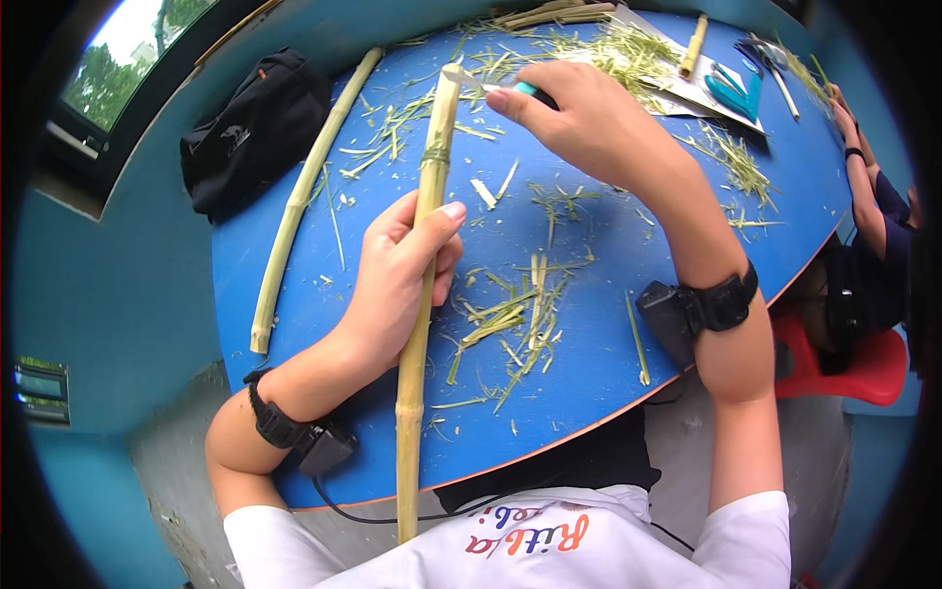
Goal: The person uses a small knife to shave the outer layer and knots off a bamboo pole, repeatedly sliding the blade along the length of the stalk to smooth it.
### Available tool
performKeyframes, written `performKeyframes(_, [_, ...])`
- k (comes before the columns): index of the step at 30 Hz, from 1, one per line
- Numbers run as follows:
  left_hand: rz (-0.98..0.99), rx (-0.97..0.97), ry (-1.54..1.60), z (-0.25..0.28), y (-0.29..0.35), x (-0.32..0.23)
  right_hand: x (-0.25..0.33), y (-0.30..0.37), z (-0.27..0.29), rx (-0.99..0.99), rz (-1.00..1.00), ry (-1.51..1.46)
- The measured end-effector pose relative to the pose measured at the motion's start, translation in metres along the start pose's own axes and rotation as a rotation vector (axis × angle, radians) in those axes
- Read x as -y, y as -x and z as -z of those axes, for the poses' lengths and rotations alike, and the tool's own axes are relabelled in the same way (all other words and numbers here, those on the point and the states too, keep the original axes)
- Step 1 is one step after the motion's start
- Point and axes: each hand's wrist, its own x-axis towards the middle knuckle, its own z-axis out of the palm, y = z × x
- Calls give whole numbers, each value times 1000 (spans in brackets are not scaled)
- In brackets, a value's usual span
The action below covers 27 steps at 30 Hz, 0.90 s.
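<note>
My left hand (412, 257) is wrapped round a long peeled cane stalk (414, 358), which stands tilted away from me, its near end over the table's front edge by my shirt. My right hand (579, 113) grips a small knife with a teal and black handle (530, 91). The knife's pale blade (469, 80) rests at the far tip of the stalk, above its upper joint. Green and pale shavings (520, 314) lie on the table right of the stalk.
A second cane stalk (309, 196) lies at the left on the blue table (589, 285), beside a black bag (257, 128). Far right are white sheets with shavings, a short cane piece (694, 47) and a teal tool (734, 93). Another person's arm (863, 182) reaches in at the right, near a red chair (863, 373).
</note>
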Motion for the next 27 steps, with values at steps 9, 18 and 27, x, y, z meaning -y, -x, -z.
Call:
performKeyframes(9, [22, 65, 8, -3, 3, 1, 1, -2, -3, 17, -10, 31])
performKeyframes(18, [-38, 67, -114, -4, 1, 6, -8, -6, 2, 87, -173, 85])
performKeyframes(27, [-17, 83, -38, -6, 4, 2, -19, -9, 8, -74, -133, 4])
